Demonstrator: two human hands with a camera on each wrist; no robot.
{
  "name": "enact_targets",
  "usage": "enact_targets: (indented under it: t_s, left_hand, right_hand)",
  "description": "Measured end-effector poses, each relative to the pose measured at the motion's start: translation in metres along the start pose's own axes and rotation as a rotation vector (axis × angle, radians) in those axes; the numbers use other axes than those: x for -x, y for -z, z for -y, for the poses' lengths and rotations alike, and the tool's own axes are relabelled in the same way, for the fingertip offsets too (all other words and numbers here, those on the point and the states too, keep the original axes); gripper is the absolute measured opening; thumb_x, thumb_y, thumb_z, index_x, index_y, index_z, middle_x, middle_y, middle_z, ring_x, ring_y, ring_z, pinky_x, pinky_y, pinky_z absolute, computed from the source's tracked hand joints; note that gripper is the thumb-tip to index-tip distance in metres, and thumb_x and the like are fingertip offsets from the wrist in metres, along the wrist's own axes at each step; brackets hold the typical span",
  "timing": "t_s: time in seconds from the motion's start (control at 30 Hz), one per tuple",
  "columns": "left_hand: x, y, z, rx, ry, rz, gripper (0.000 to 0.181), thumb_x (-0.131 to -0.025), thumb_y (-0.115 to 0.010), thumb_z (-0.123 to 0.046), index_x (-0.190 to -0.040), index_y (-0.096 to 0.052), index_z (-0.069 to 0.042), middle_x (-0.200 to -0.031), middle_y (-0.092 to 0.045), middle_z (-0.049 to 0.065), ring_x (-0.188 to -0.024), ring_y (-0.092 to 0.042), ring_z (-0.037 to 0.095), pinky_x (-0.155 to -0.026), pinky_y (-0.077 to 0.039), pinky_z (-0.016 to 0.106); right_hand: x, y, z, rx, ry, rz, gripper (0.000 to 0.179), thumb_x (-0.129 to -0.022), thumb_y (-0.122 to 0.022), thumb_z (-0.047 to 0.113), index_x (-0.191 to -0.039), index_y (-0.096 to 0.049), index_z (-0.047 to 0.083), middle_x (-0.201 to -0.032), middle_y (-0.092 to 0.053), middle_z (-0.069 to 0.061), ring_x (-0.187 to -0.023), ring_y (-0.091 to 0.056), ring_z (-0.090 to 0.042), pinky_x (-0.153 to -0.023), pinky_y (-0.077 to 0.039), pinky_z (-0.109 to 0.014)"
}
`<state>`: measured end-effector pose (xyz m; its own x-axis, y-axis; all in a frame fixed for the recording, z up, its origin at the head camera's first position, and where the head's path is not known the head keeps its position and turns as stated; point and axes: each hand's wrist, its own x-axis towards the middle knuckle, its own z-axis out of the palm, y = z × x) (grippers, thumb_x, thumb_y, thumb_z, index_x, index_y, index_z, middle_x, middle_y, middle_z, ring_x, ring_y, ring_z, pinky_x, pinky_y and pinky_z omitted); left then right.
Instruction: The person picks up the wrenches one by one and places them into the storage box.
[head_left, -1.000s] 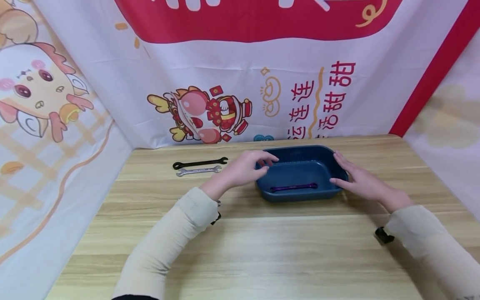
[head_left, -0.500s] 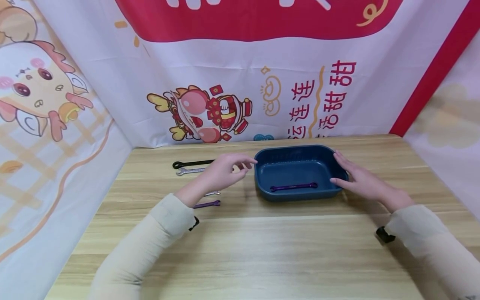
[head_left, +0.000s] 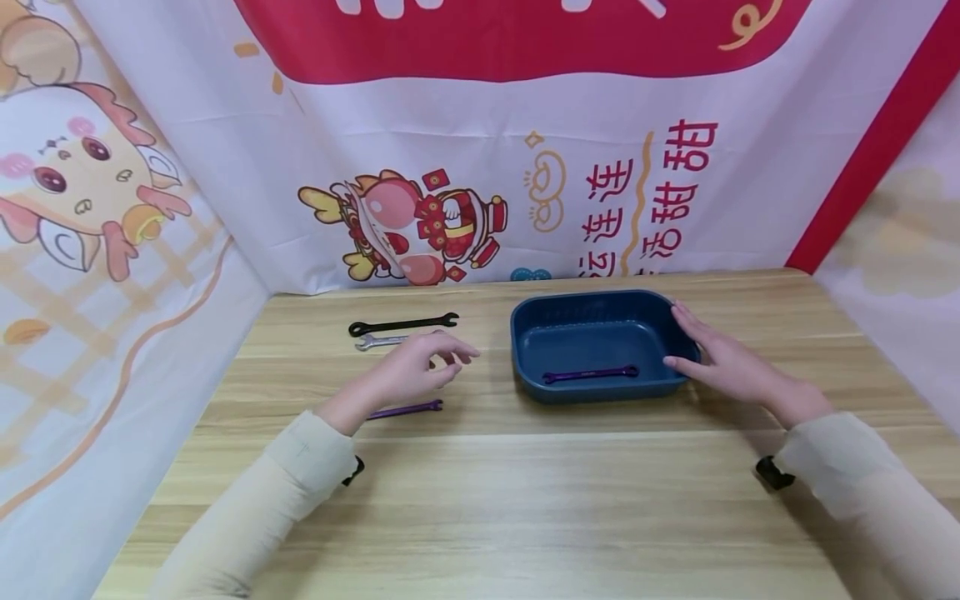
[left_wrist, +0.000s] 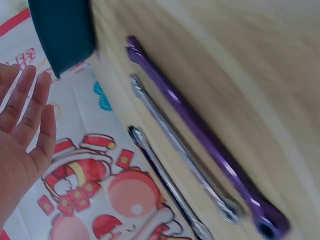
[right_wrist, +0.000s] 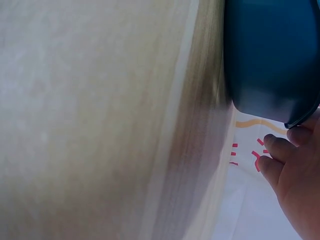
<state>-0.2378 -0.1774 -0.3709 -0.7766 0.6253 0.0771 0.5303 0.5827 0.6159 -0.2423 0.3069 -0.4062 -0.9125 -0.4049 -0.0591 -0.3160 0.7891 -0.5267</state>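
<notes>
My left hand [head_left: 412, 367] hovers over the left part of the table, fingers loosely bent and holding nothing. Beneath and beyond it lie a black wrench [head_left: 405, 324], a silver wrench [head_left: 381, 341] and a purple wrench [head_left: 408, 409], partly covered by the hand and wrist. A second silver wrench [left_wrist: 180, 145] shows beside the purple one in the left wrist view. My right hand [head_left: 723, 362] holds the right end of a dark blue basin [head_left: 600, 393], thumb inside the rim and fingers along the outside. Another purple wrench [head_left: 591, 375] lies on the basin's floor, near its front wall.
The wood-grain table [head_left: 540, 500] ends at the back against a printed cloth [head_left: 480, 183]. Another patterned cloth [head_left: 97, 333] hangs along the left side. A black wrist strap part [head_left: 774, 472] sticks out below the right sleeve.
My left hand has moved left, from over the basin's left end to above the wrenches, uncovering the black one's tip. The right hand and basin have stayed put.
</notes>
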Motion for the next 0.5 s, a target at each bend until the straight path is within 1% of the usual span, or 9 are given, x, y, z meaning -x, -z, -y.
enact_targets:
  t_s: [0.13, 0.27, 0.37, 0.5]
  left_hand:
    - [0.010, 0.001, 0.012, 0.020, 0.008, 0.008, 0.030, -0.100, -0.062, -0.006, -0.129, -0.071, -0.009, -0.118, -0.071, 0.009, -0.102, -0.065, 0.017, -0.085, -0.056, 0.039]
    - [0.020, 0.002, 0.023, 0.029, 0.028, 0.004, 0.031, -0.100, -0.061, -0.006, -0.130, -0.070, -0.007, -0.117, -0.072, 0.006, -0.102, -0.066, 0.017, -0.082, -0.055, 0.036]
    - [0.026, 0.005, 0.027, 0.025, 0.034, -0.008, 0.032, -0.099, -0.062, -0.007, -0.130, -0.070, -0.008, -0.116, -0.072, 0.005, -0.102, -0.066, 0.018, -0.082, -0.055, 0.037]
    - [0.032, 0.008, 0.034, 0.016, 0.023, -0.011, 0.033, -0.099, -0.061, -0.006, -0.131, -0.069, -0.005, -0.116, -0.072, 0.011, -0.100, -0.067, 0.020, -0.085, -0.055, 0.042]
  right_hand:
    - [0.001, 0.001, 0.000, -0.006, 0.002, -0.004, 0.094, -0.101, -0.062, 0.046, -0.165, -0.004, 0.009, -0.170, -0.001, -0.017, -0.151, -0.011, -0.048, -0.114, -0.021, -0.068]
    - [0.002, 0.001, 0.000, -0.004, -0.005, -0.003, 0.094, -0.101, -0.061, 0.047, -0.165, -0.004, 0.010, -0.170, -0.001, -0.017, -0.151, -0.011, -0.048, -0.113, -0.020, -0.068]
    - [0.002, 0.000, 0.001, 0.001, -0.014, 0.000, 0.095, -0.100, -0.061, 0.050, -0.165, -0.003, 0.011, -0.170, -0.001, -0.016, -0.151, -0.012, -0.048, -0.113, -0.021, -0.069]
    - [0.002, -0.001, 0.001, 0.003, -0.019, -0.001, 0.095, -0.100, -0.060, 0.050, -0.165, -0.003, 0.011, -0.170, -0.001, -0.016, -0.151, -0.012, -0.048, -0.113, -0.021, -0.069]
